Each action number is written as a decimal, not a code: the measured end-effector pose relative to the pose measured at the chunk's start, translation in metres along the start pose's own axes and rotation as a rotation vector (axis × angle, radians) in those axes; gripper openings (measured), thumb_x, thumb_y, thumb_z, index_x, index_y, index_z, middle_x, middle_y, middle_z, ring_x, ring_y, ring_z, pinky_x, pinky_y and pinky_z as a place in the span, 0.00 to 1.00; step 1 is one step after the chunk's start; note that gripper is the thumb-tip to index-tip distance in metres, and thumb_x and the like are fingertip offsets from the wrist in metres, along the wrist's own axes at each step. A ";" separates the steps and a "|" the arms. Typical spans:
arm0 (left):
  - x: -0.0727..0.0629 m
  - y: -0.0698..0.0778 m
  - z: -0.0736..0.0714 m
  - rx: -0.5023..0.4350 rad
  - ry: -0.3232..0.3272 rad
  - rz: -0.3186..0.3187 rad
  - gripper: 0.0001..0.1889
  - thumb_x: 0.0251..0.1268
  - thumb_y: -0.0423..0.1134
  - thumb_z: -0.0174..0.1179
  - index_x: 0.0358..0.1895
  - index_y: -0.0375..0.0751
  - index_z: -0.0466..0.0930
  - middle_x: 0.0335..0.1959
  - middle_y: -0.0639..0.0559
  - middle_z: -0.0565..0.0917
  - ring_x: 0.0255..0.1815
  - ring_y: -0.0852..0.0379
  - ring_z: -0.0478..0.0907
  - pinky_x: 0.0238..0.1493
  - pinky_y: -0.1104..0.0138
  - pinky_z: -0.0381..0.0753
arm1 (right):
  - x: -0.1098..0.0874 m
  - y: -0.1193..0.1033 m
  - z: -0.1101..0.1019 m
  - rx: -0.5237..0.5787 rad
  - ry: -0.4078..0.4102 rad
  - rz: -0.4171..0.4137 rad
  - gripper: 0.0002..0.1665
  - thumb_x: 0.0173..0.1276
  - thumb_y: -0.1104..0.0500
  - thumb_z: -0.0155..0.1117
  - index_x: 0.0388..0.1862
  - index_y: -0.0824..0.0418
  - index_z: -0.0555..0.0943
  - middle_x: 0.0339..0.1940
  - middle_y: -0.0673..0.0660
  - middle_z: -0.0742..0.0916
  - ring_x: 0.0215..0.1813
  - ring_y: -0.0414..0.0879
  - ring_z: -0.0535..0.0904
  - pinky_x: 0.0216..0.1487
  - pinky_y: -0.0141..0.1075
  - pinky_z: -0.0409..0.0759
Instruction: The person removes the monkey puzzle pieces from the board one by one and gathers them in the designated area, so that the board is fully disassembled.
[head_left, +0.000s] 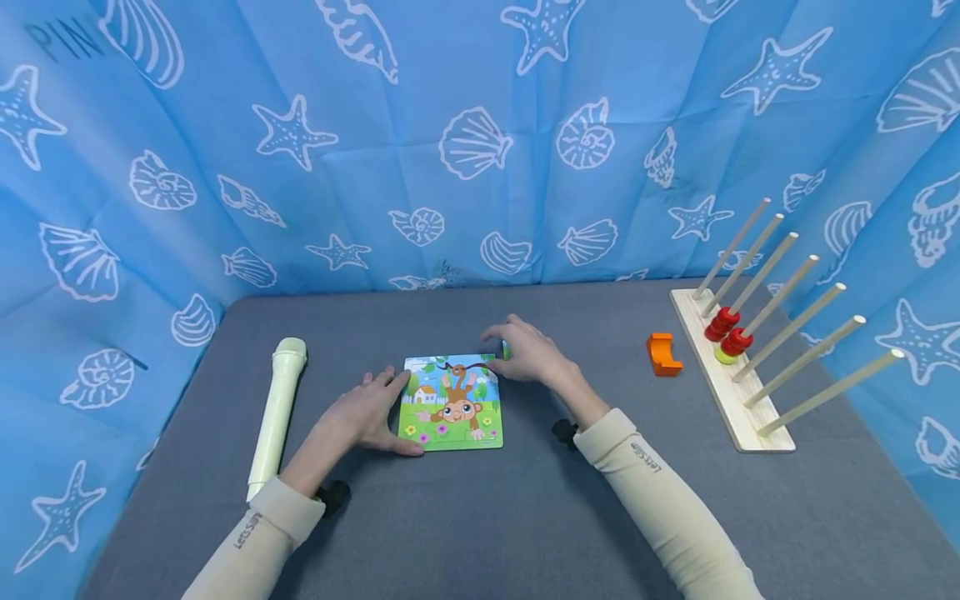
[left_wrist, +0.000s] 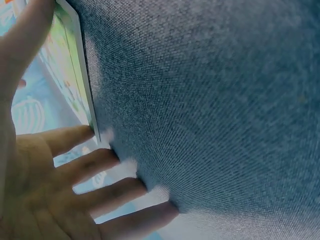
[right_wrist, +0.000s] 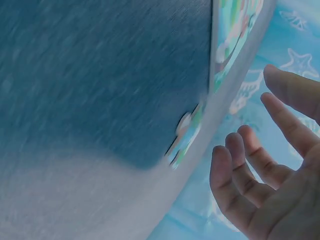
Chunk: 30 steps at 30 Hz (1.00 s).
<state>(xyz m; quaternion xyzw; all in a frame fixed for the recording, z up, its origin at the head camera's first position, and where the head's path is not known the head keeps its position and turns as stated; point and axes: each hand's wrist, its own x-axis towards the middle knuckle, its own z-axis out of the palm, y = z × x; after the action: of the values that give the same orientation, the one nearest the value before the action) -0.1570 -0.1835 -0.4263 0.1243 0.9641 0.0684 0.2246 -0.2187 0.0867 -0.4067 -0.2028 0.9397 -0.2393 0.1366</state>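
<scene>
A jigsaw puzzle (head_left: 450, 408) with an upside-down cartoon monkey lies flat on the grey table. My left hand (head_left: 369, 412) rests at its left side, thumb at the lower left corner and index fingertip by the upper left edge. In the left wrist view its fingers (left_wrist: 105, 192) are straight and spread, tips on the cloth. My right hand (head_left: 531, 352) hovers by the upper right corner, fingers loosely bent and holding nothing. A loose puzzle piece (right_wrist: 186, 137) lies on the table near that corner, partly hidden by this hand in the head view.
Left of the puzzle lies a pale green microphone-shaped stick (head_left: 276, 412). To the right are an orange arch-shaped block (head_left: 663, 355) and a wooden peg board (head_left: 765, 437) with upright rods and several red and yellow-green beads. A blue shell-print curtain (head_left: 480, 200) hangs behind the table.
</scene>
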 end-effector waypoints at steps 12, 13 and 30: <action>0.002 0.002 0.000 0.044 0.019 -0.044 0.66 0.40 0.75 0.75 0.82 0.45 0.57 0.78 0.33 0.61 0.76 0.29 0.62 0.66 0.36 0.74 | 0.006 -0.022 0.017 0.006 -0.060 -0.058 0.24 0.73 0.55 0.67 0.67 0.54 0.81 0.61 0.62 0.79 0.55 0.55 0.78 0.52 0.53 0.78; 0.002 0.002 0.000 0.045 0.015 -0.044 0.65 0.40 0.75 0.74 0.82 0.46 0.57 0.78 0.33 0.61 0.76 0.29 0.62 0.66 0.36 0.74 | 0.006 -0.023 0.018 0.009 -0.063 -0.063 0.24 0.73 0.55 0.67 0.66 0.54 0.81 0.60 0.62 0.79 0.54 0.55 0.78 0.51 0.52 0.78; 0.002 0.000 0.000 0.070 0.043 -0.002 0.66 0.40 0.76 0.73 0.81 0.43 0.57 0.76 0.33 0.64 0.72 0.29 0.66 0.62 0.38 0.78 | 0.012 -0.044 0.034 -0.015 -0.150 -0.057 0.26 0.71 0.52 0.70 0.67 0.50 0.80 0.58 0.61 0.76 0.50 0.53 0.70 0.43 0.44 0.73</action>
<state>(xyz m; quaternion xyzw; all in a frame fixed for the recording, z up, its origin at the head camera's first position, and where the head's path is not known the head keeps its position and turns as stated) -0.1588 -0.1832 -0.4276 0.1295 0.9706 0.0371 0.1994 -0.2033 0.0323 -0.4149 -0.2478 0.9225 -0.2200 0.1981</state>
